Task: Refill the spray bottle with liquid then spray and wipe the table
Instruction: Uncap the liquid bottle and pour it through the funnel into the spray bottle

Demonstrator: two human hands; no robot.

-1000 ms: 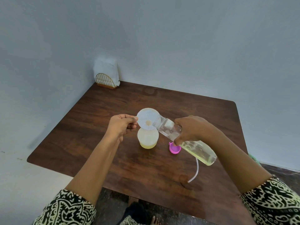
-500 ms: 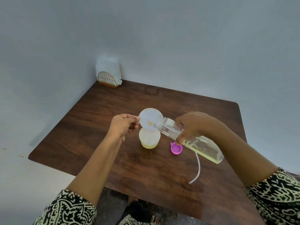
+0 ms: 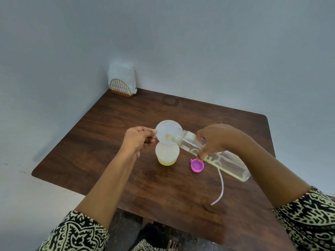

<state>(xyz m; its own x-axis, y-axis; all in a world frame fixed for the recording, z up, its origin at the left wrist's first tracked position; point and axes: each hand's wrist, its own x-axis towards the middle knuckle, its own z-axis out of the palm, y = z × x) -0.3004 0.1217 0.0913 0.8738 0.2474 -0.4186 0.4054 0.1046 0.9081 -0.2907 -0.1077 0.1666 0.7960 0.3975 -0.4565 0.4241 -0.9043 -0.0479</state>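
Note:
My left hand (image 3: 137, 140) pinches the rim of a translucent white funnel (image 3: 167, 132) that sits in the neck of a small cloudy bottle (image 3: 167, 153). That bottle stands upright on the table and has a thin layer of yellow liquid at its bottom. My right hand (image 3: 215, 140) grips a clear long bottle (image 3: 226, 165) holding pale yellow liquid. It is tipped down to the left, with its open mouth resting in the funnel.
A pink cap (image 3: 197, 165) lies open side up just right of the small bottle. A thin clear tube (image 3: 221, 185) curves across the brown wooden table (image 3: 126, 178), its top hidden under the long bottle. A napkin holder (image 3: 121, 82) stands at the far left corner, against the wall.
The long bottle's base has swung slightly to the right and its mouth has settled deeper into the funnel. My left hand keeps its hold on the funnel.

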